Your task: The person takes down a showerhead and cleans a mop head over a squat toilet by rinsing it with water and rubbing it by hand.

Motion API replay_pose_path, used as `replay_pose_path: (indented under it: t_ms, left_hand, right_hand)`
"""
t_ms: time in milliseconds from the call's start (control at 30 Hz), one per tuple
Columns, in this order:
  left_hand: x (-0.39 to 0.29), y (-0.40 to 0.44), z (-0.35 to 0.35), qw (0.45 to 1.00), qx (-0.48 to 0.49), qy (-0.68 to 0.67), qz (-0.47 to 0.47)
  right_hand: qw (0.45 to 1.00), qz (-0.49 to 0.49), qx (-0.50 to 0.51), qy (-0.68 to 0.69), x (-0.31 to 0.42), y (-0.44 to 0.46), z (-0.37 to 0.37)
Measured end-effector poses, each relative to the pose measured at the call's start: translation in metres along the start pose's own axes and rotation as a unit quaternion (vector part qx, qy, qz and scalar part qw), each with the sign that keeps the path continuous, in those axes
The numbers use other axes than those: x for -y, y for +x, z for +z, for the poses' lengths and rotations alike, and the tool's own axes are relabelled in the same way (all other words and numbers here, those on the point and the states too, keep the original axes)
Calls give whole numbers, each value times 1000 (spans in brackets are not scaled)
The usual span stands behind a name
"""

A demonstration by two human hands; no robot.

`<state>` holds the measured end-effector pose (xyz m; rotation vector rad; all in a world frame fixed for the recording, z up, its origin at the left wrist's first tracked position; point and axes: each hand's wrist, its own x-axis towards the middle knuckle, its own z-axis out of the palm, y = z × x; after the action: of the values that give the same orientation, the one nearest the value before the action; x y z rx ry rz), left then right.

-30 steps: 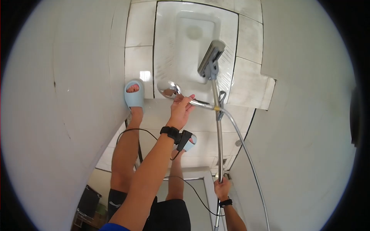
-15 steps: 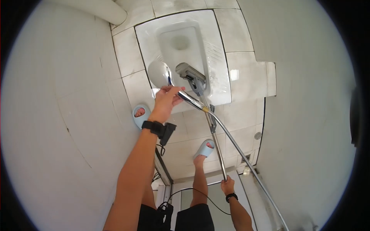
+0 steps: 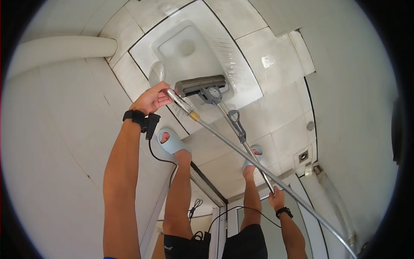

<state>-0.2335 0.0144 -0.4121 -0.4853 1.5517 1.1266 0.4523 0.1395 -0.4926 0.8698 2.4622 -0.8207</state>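
My left hand (image 3: 153, 98) is closed round the neck of a chrome shower head (image 3: 157, 72), whose handle points down to the right and joins a metal hose (image 3: 224, 139) at a brass-coloured fitting. My right hand (image 3: 277, 199) grips the metal pole of a grey roller mop (image 3: 212, 93), low on the right. The mop's head lies across the lower part of the white squat toilet (image 3: 241, 88), just right of the shower head. Over the pole, the hose crosses and runs down to the right.
A thick white pipe (image 3: 64, 48) enters at the upper left. Blue slippers (image 3: 171, 141) are on my feet. A floor drain (image 3: 303, 156) lies at the right, near a grey pipe (image 3: 334, 194). Walls stand on both sides, and a thin black cable hangs by my legs.
The view has turned and shifted. My left hand and the shower head have moved left, while the mop head has swung from upright to nearly level. Both hands have kept their hold.
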Motion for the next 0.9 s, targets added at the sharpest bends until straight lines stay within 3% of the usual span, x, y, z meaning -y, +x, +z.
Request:
replay_pose_path:
  t_ms: [33, 100, 233, 367, 833, 900]
  left_hand:
    - [-1, 3, -2, 1000, 0, 8, -3]
    - [0, 11, -11, 999, -4, 18, -29]
    - [4, 14, -19, 998, -26, 31, -41]
    - [10, 14, -20, 999, -41, -8, -18]
    - [13, 33, -11, 1000, 20, -8, -11]
    - [15, 38, -11, 1000, 24, -9, -12]
  right_hand:
    - [1000, 5, 0, 7, 5, 2, -4]
    - [976, 131, 104, 136, 15, 13, -22]
    - [979, 127, 108, 115, 14, 13, -19]
    - [995, 57, 29, 80, 15, 9, -17]
    - [994, 78, 51, 55, 19, -2, -8]
    - [987, 94, 70, 113, 31, 7, -23]
